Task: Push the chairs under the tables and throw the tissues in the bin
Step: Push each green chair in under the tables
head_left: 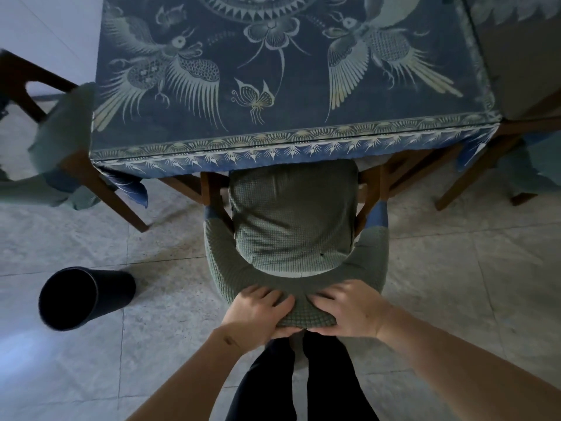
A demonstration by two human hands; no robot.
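A chair with a green knitted cover (293, 226) stands straight in front of me, the front of its seat under the edge of the table (288, 141). The table wears a blue cloth printed with birds and a butterfly. My left hand (258, 311) and my right hand (349, 311) both grip the top of the chair's curved backrest, fingers over the top and thumbs behind. A black bin (82, 299) stands open on the tiled floor to my left. No tissue is in view.
Another green-covered chair (57, 141) with a wooden frame stands at the table's left side, pulled out from it. A further chair (528, 165) and a second table (516, 65) are at the right. My dark trouser legs are behind the chair I hold.
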